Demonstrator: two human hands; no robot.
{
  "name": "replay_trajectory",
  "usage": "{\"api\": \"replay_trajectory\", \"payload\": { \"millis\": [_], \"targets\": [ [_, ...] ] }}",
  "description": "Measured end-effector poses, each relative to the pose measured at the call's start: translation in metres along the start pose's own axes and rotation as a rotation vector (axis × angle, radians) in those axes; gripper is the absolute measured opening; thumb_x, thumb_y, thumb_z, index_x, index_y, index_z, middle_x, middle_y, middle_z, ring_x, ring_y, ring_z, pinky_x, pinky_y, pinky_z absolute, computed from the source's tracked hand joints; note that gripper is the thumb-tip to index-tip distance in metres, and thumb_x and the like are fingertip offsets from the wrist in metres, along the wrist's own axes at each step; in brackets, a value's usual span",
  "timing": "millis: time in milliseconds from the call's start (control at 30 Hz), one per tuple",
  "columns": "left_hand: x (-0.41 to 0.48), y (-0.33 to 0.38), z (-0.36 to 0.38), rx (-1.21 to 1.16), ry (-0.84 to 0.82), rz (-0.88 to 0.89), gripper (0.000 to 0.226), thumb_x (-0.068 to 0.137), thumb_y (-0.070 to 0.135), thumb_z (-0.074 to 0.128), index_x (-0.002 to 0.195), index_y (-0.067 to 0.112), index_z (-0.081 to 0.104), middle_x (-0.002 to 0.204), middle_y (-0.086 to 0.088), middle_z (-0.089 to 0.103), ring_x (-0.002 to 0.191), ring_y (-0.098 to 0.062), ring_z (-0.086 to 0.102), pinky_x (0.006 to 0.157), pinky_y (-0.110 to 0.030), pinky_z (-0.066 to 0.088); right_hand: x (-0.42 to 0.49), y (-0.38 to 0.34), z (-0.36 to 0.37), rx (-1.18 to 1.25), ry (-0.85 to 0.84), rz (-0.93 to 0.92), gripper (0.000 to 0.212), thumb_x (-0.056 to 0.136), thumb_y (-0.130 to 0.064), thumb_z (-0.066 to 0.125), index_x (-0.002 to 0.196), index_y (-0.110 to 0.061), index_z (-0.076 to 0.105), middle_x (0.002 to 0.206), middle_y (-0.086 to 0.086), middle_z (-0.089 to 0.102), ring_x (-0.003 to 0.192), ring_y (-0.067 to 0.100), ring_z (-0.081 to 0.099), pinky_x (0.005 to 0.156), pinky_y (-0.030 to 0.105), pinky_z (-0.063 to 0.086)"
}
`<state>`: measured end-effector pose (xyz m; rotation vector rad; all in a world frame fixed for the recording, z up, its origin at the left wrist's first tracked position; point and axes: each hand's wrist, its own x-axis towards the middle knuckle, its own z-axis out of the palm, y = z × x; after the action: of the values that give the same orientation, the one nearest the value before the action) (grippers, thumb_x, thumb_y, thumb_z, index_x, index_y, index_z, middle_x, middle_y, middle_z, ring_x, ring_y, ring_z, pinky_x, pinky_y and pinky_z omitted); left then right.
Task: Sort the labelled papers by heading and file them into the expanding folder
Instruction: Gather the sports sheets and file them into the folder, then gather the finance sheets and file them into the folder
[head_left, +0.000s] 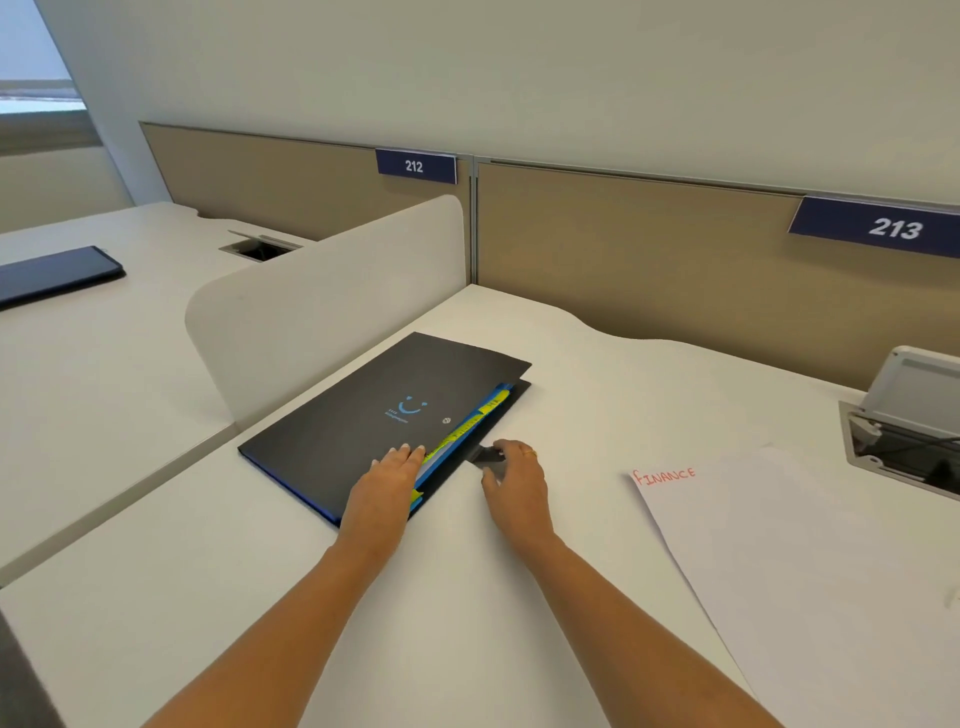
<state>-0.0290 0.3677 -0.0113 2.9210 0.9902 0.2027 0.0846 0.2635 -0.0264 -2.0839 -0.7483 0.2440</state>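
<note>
While the expanding folder (374, 410) lies flat on the white desk (457, 649), I note its appearance: a black cover with a blue smile mark, a blue border along its near left edge, and yellow index tabs (470, 426) showing along its right-hand edge, where the cover sits slightly raised. The folder is set at an angle, to the left of centre, beside a low white divider.

My left hand (387, 483) rests on the folder's near right corner, palm down, fingers straight, with the fingertips at the cover's edge. My right hand (511, 478) sits just beside the folder's right edge and pinches the dark closure tab (487, 457) that projects from it. A white paper (805, 597) headed FINANCE lies well apart, to the right.
</note>
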Motion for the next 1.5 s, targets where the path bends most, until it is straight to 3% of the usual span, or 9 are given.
{"api": "replay_trajectory", "payload": {
  "millis": [333,433,600,767,967,1100,1267,1367,1500],
  "targets": [
    [-0.003,-0.004,0.015,0.020,-0.081,-0.009,0.050,0.100,0.006,0.026,0.149,0.015,0.018,0.156,-0.004,0.017,0.145,-0.022,0.012,0.118,-0.035,0.011,-0.021,0.005,-0.030,-0.009,-0.145,0.031,0.066,0.093,-0.015,0.051,0.149,-0.019,0.017,0.146,0.007,0.035,0.134,0.021,0.034,0.108,0.027,0.026],
    [-0.011,0.011,0.010,-0.116,-0.029,-0.069,0.044,0.102,0.010,0.024,0.146,0.012,0.026,0.154,-0.006,0.024,0.144,-0.024,0.016,0.117,-0.036,0.013,-0.035,0.021,-0.055,-0.033,-0.050,0.082,0.049,0.093,-0.018,0.052,0.140,-0.014,0.037,0.143,0.004,0.041,0.131,0.018,0.039,0.105,0.024,0.029],
    [-0.042,0.064,0.014,-0.510,0.146,-0.083,0.046,0.097,0.014,0.042,0.142,0.008,0.034,0.152,-0.009,0.028,0.145,-0.024,0.015,0.118,-0.034,0.008,-0.068,0.058,-0.122,-0.228,0.175,0.177,0.024,0.092,-0.019,0.051,0.114,-0.013,0.060,0.125,0.001,0.055,0.113,0.018,0.052,0.083,0.023,0.036],
    [-0.076,0.127,0.023,-0.585,-0.024,0.065,0.050,0.099,0.026,0.039,0.145,0.012,0.027,0.154,-0.003,0.023,0.146,-0.017,0.005,0.117,-0.029,0.001,-0.111,0.096,-0.180,-0.589,0.335,0.359,0.027,0.094,-0.029,0.045,0.108,-0.014,0.062,0.114,0.004,0.061,0.105,0.021,0.053,0.085,0.031,0.041],
    [-0.099,0.186,0.021,-0.573,-0.255,0.136,0.062,0.098,0.041,0.037,0.148,0.013,0.014,0.157,-0.006,0.013,0.146,-0.021,0.001,0.118,-0.033,-0.001,-0.147,0.097,-0.182,-0.497,0.218,0.435,0.049,0.098,-0.036,0.039,0.141,-0.014,0.030,0.138,0.006,0.048,0.130,0.023,0.040,0.102,0.033,0.035],
    [-0.103,0.204,0.015,-0.676,-0.280,0.091,0.067,0.095,0.041,0.043,0.148,0.011,0.015,0.156,-0.007,0.017,0.146,-0.024,0.004,0.119,-0.037,0.006,-0.160,0.083,-0.169,-0.358,0.115,0.402,0.045,0.099,-0.031,0.037,0.142,-0.017,0.030,0.142,0.004,0.043,0.133,0.020,0.037,0.105,0.030,0.033],
    [-0.101,0.210,0.009,-0.814,-0.271,-0.014,0.065,0.093,0.034,0.052,0.146,0.010,0.023,0.152,-0.011,0.026,0.144,-0.030,0.012,0.117,-0.044,0.016,-0.174,0.082,-0.178,-0.174,0.080,0.347,0.033,0.098,-0.024,0.043,0.131,-0.019,0.047,0.138,0.002,0.046,0.127,0.015,0.043,0.102,0.023,0.032],
    [-0.099,0.212,0.010,-0.907,-0.285,-0.062,0.064,0.091,0.029,0.056,0.145,0.011,0.026,0.151,-0.012,0.028,0.142,-0.030,0.020,0.116,-0.043,0.022,-0.184,0.098,-0.197,-0.338,0.172,0.390,0.039,0.097,-0.026,0.045,0.135,-0.017,0.043,0.150,0.003,0.031,0.139,0.016,0.028,0.109,0.023,0.024],
    [-0.104,0.218,0.008,-1.046,-0.256,-0.055,0.061,0.090,0.014,0.059,0.144,0.014,0.031,0.146,-0.009,0.039,0.134,-0.026,0.038,0.109,-0.036,0.032,-0.195,0.111,-0.206,-0.377,0.014,0.469,0.054,0.096,-0.035,0.046,0.145,-0.020,0.030,0.158,0.003,0.011,0.146,0.016,0.010,0.117,0.029,0.012]
  ]
}}
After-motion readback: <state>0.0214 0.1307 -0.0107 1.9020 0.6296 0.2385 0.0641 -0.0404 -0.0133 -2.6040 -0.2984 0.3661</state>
